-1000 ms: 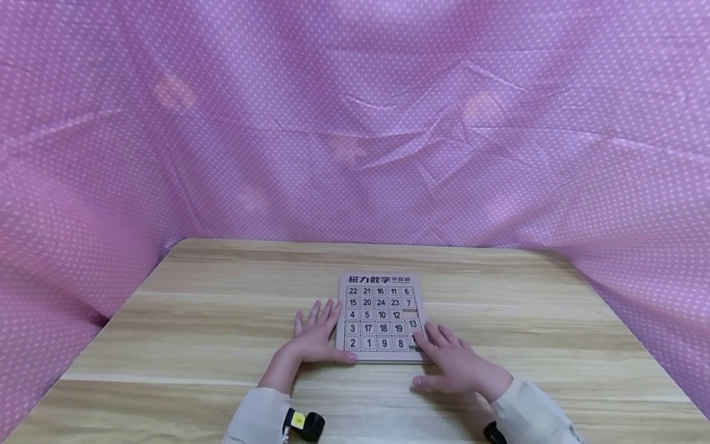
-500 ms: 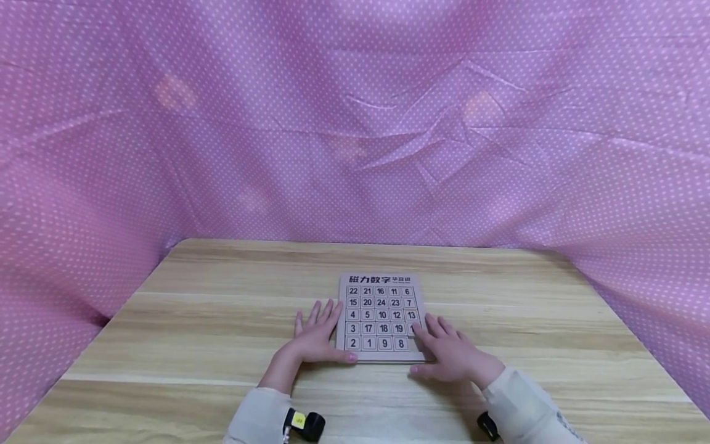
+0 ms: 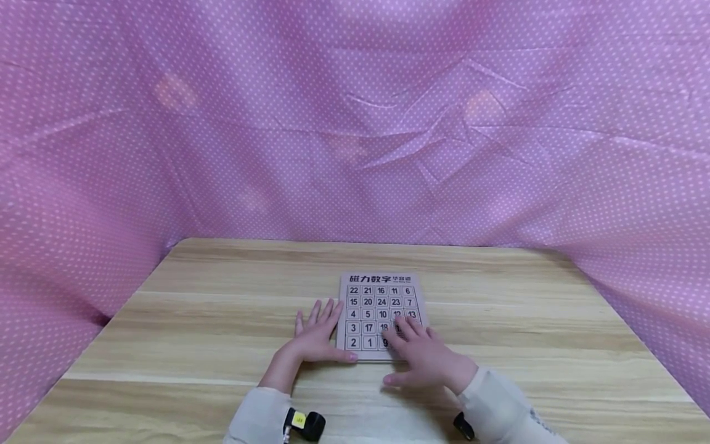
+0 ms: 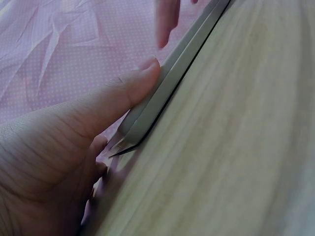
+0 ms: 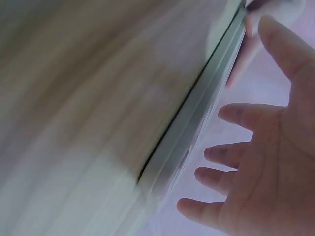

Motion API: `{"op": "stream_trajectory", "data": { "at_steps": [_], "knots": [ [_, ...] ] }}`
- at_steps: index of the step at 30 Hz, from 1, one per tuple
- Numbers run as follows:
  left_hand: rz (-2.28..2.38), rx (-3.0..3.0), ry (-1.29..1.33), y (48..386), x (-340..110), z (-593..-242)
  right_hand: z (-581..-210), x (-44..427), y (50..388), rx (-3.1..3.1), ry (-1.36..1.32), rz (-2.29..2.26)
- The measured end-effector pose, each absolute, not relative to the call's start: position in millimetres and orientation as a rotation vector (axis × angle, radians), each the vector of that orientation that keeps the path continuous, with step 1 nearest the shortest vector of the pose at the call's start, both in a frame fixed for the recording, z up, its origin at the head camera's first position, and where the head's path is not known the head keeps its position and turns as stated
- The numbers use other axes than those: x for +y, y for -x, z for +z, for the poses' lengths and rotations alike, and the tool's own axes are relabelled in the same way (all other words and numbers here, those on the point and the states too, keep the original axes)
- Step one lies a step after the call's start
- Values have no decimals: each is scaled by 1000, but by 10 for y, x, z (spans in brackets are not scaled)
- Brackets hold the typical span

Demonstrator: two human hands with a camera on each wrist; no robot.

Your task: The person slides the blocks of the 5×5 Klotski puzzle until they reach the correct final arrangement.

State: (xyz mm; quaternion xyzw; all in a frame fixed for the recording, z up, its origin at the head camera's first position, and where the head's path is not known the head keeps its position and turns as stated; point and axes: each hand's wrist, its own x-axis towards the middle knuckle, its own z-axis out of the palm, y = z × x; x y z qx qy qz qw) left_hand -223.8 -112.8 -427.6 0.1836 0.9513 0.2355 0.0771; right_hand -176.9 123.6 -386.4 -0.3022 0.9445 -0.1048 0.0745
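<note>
A grey number sliding puzzle (image 3: pixel 383 356) lies on the table, with rows of square numbered tiles and dark lettering along its far edge. My left hand (image 3: pixel 315 341) braces the near left corner with fingers spread along the left side. In the left wrist view its thumb (image 4: pixel 140 83) rests on the frame's near edge. My right hand (image 3: pixel 426 359) is over the lower right tiles, fingers spread and fairly straight, hiding several numbers there. The right wrist view shows these fingers (image 5: pixel 231 115) beside the puzzle's edge; whether a fingertip touches a tile, I cannot tell.
The wood-grain table (image 3: pixel 222 277) extends around the puzzle on all sides. A pink dotted cloth (image 3: pixel 355 154) hangs behind it and along both sides. A black camera (image 3: pixel 314 427) is strapped at the left wrist.
My right hand pushed tile 13 and the tile below it up the right column, then moved left over the lower tiles. My left hand has stayed in place.
</note>
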Motion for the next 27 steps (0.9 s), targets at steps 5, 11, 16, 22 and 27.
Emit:
{"op": "stream_trajectory", "data": {
  "at_steps": [5,11,16,22,27],
  "knots": [
    [677,2861,-567,2243,-1131,-4282,-3882,997,1760,2791,967,-270],
    [665,2860,-573,2253,-1137,-4286,-3892,847,1777,2786,975,-217],
    [674,2858,-571,2264,-1150,-4276,-3888,819,1786,2783,971,-199],
    [682,2854,-571,2269,-1152,-4275,-3903,878,1794,2786,956,-196],
    [694,2853,-561,2266,-1151,-4273,-3908,967,1791,2788,933,-228]
  ]
}}
